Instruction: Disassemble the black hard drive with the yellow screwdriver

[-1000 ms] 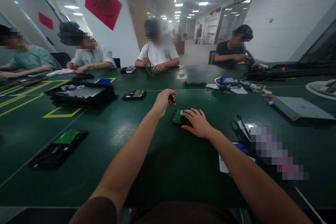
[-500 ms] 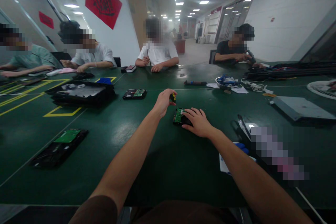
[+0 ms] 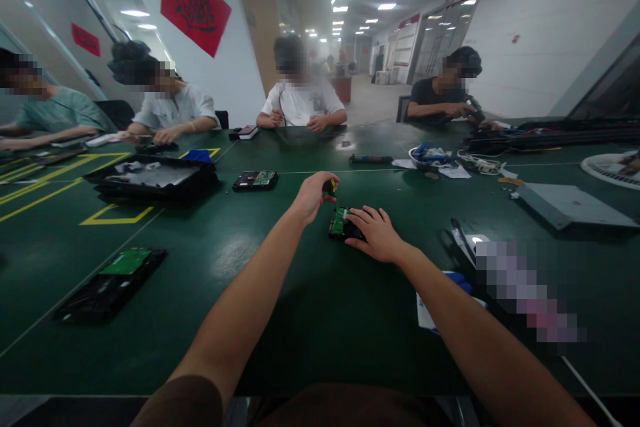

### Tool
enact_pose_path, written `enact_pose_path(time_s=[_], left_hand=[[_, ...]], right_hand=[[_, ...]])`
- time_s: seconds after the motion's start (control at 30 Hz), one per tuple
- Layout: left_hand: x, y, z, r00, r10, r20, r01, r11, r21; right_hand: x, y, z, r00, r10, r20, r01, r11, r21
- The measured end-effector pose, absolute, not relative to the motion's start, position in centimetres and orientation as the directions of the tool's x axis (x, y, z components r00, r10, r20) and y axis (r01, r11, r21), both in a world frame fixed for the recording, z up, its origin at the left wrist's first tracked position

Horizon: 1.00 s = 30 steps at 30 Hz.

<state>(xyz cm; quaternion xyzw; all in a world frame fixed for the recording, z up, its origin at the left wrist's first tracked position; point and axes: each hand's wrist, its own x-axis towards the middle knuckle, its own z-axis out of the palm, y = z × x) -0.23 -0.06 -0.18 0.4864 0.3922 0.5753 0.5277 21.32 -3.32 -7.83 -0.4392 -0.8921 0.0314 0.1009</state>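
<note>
A hard drive [image 3: 340, 221] with a green circuit board facing up lies on the dark green table in front of me. My left hand [image 3: 314, 195] is closed around the short black and yellow handle of a screwdriver [image 3: 329, 188], held upright over the drive's far left edge. Its thin shaft points down at the board, though I cannot make out whether the tip touches a screw. Across the right part of the drive lies my right hand [image 3: 377, 233], fingers stretched out, pressing it to the table and hiding much of it.
More hard drives lie at the far left [image 3: 255, 180] and near left [image 3: 113, 283]. A black tray [image 3: 150, 177] holds loose parts. To the right are a basket [image 3: 430, 157], a grey metal box [image 3: 575, 205] and a blue-and-white packet [image 3: 427, 310]. Several people sit across the table.
Both my hands stay in nearly the same place, the screwdriver still over the drive. Across the table, the person in the middle has shifted their hands.
</note>
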Motion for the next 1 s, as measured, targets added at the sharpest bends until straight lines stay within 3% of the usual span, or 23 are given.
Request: enact_pose_path(time_s=[0.13,0.43,0.63,1.0], left_hand=[[-0.22,-0.18,-0.16,0.056,0.984,0.168,-0.184,-0.155,0.971],[-0.20,-0.03,-0.35,0.066,0.992,0.110,-0.336,-0.082,0.938],[-0.68,-0.02,-0.21,-0.029,0.982,0.185,-0.194,-0.187,0.963],[-0.66,-0.13,-0.10,0.116,0.988,0.105,-0.310,-0.064,0.949]], right_hand=[[21.31,-3.31,-7.87,-0.589,0.794,0.152,0.783,0.607,-0.139],[21.33,-3.35,-7.77,-0.596,0.787,0.159,0.778,0.615,-0.130],[21.32,-3.29,-7.92,-0.593,0.788,0.166,0.777,0.614,-0.136],[21.35,-3.18,-7.99,-0.596,0.788,0.155,0.775,0.615,-0.147]])
